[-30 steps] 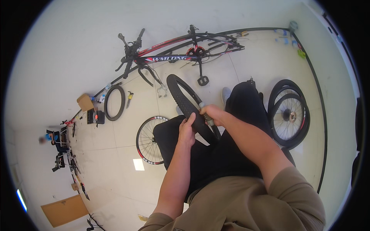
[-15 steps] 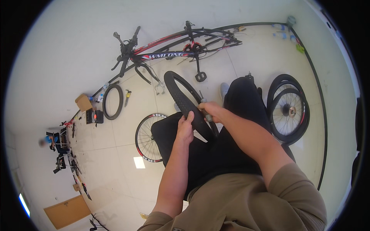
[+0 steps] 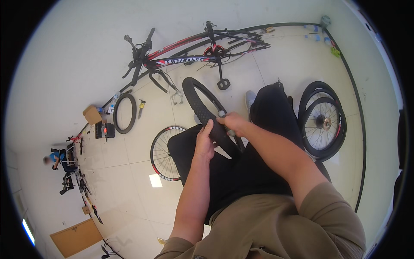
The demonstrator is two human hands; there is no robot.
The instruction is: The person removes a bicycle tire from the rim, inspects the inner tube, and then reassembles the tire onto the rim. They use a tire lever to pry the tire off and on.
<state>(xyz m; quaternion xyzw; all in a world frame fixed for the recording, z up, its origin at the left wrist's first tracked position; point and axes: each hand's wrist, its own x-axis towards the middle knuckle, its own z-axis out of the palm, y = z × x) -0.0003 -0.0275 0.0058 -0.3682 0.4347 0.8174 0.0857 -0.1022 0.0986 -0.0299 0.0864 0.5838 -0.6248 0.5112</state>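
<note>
Upright over my lap stands a black knobby bicycle tyre (image 3: 199, 102), its tread toward my left. My left hand (image 3: 205, 143) is closed round the tread side, thumb pressed on the rubber. On the other side of the tyre, my right hand (image 3: 235, 122) is wrapped round a small grey-handled tool (image 3: 221, 114). Both ends of the grey handle stick out of my fist, near the tyre's inner edge. My fingers and the tyre hide the rest of this tool, so its exact kind cannot be told.
A black and red bicycle frame (image 3: 185, 60) lies ahead near the wall. A spoked wheel (image 3: 162, 159) rests by my left knee; two stacked wheels (image 3: 321, 123) lie at my right. Another tyre (image 3: 125, 114), a yellow-handled tool (image 3: 141, 108) and an open toolbox (image 3: 105, 130) are farther left. A person (image 3: 54, 159) is at far left.
The grey handle has turned in my right hand, and the thin shaft that pointed up before is out of sight. My left hand has shifted slightly left and up on the tyre.
</note>
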